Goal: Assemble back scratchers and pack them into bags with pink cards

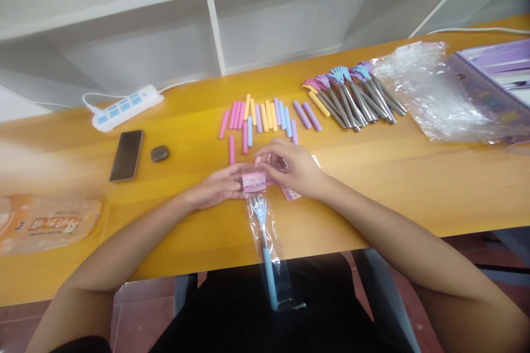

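A light-blue back scratcher lies in a clear plastic bag, its hand-shaped head up by a pink printed card at the bag's top. The bag's lower end hangs past the table edge over my lap. My left hand grips the card end from the left side. With fingers pinched, my right hand works at the bag's top edge, just right of the card; its fingertips partly hide what they hold. Under my right hand another printed card shows on the table.
Beyond my hands lie several pink, yellow, purple and blue handle sleeves. Metal back scratchers are heaped behind right, beside clear plastic bags. To the left are a phone, a dark small case, a power strip and an orange package.
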Demonstrator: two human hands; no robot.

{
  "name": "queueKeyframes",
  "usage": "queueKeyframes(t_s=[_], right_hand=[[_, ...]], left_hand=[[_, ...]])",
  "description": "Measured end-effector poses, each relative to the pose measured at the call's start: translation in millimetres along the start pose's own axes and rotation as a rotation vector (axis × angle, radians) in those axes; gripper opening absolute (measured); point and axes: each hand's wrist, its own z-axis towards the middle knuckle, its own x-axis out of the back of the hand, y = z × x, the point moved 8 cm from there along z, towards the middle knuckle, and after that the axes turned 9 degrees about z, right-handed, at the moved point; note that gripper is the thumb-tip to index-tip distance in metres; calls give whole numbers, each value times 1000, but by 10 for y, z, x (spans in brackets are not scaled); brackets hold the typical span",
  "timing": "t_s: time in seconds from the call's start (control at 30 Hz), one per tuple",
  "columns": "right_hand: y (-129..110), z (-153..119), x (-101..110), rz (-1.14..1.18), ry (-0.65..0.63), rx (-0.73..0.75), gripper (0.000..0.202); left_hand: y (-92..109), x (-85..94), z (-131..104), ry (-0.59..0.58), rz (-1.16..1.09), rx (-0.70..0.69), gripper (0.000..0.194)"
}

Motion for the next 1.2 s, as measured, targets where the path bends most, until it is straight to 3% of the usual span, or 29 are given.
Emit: queueKeyframes(t_s=[0.2, 0.6, 1.0, 1.2], right_hand=[[-89, -11, -58, 79, -112, 39, 13], [-93, -116, -255, -3, -335, 105, 14], [-150, -134, -311, -89, -363, 198, 16], [-186, -134, -310, -71, -353, 182, 13]], left_hand=[[-78, 88, -18, 75, 343, 35, 57], [-8, 0, -4, 17, 397, -17, 42], [-71, 75, -6, 10, 411, 23, 39], [-69, 98, 1, 62, 464, 29, 38]])
